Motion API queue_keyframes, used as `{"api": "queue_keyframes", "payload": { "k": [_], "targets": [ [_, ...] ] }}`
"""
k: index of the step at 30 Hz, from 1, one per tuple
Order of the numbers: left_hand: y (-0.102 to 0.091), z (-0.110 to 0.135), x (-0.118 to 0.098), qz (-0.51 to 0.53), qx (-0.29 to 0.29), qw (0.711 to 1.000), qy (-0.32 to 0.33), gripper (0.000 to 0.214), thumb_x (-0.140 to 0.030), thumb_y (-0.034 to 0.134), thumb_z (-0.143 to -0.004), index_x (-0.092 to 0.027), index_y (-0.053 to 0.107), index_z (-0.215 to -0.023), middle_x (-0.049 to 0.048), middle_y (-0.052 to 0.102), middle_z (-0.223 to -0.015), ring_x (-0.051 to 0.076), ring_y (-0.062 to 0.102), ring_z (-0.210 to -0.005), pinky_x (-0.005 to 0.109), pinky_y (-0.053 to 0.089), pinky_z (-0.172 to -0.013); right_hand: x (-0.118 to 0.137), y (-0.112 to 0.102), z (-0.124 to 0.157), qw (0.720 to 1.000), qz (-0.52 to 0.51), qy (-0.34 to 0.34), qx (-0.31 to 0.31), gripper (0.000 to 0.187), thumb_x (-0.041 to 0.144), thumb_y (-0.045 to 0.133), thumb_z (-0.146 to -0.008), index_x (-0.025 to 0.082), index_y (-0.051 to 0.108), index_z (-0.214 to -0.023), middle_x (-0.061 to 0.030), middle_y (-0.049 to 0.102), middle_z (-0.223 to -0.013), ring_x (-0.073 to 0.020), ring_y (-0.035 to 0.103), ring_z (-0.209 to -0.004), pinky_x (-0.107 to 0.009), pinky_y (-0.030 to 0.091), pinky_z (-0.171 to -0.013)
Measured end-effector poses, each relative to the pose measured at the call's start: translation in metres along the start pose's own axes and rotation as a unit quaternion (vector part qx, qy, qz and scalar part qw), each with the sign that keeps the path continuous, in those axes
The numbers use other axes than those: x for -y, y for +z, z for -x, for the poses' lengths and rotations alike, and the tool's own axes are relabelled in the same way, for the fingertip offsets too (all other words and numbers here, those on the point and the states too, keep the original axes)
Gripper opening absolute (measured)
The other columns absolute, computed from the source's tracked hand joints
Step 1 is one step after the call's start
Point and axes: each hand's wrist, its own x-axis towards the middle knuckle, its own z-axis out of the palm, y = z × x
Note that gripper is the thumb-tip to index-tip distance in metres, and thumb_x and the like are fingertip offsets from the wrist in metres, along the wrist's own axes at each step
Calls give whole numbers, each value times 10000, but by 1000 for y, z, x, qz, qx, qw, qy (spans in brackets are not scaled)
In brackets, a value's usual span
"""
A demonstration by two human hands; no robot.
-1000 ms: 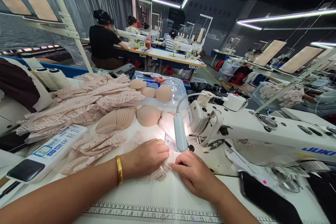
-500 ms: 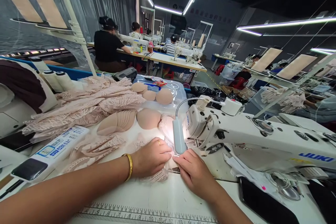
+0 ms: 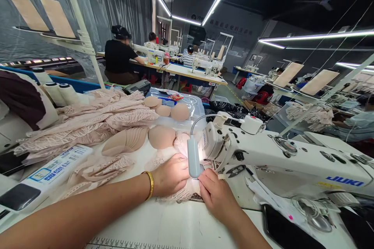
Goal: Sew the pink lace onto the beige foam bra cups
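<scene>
My left hand [image 3: 172,175], with a gold bracelet, is closed on pale pink lace fabric [image 3: 181,195] at the bed of a white JUKI sewing machine [image 3: 280,155]. Close beside it, my right hand [image 3: 217,190] pinches the right edge of the same fabric, fingertips together. A grey gooseneck lamp [image 3: 193,157] shines down between both hands and hides the needle area. Behind the left hand lie a round beige bra cup [image 3: 162,137] and a fanned stack of cups [image 3: 125,141]. More lace pieces [image 3: 102,171] lie left of the hand.
A lace garment heap [image 3: 87,118] fills the back left. Thread snips [image 3: 236,171] lie on the machine bed, and a black phone [image 3: 288,229] at front right. A clear plastic box lid [image 3: 193,103] holds more cups. Other people sit at machines beyond.
The view has tilted up and shifted slightly. Both hands stay at the machine with the fabric; my right fingers sit a little closer together around its edge.
</scene>
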Motion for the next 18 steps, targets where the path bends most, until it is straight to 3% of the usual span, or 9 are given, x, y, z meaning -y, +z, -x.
{"api": "queue_keyframes", "payload": {
  "k": [3, 8, 18],
  "targets": [
    [-1, -2, -1, 6, -4, 1000, -12, 157, -66, 583, -883, -190, 654, -949, 67, 728, -1047, 234, 640, -990, 409, 470, -1019, -1, 0, 0, 1000, 13, 7, 5, 231, 132, 422, -999, 243, 540, -834, -34, 605, -836, -198, 541, -711, -288, 369, -553],
    [-7, -5, -4, -7, 53, 997, -57, 148, -84, 586, -907, -206, 669, -921, 44, 712, -963, 245, 606, -965, 443, 418, -996, -3, 1, 1, 1000, 24, 9, 6, 217, 136, 430, -997, 245, 534, -841, -42, 620, -858, -200, 553, -696, -287, 358, -532],
    [-6, -4, -2, 9, 53, 997, -48, 163, -90, 599, -897, -229, 681, -925, 44, 721, -936, 254, 616, -927, 457, 401, -980, -2, 2, 4, 999, 30, 2, 13, 199, 120, 435, -985, 231, 561, -879, -47, 612, -866, -200, 564, -707, -287, 370, -553]
  ]
}}
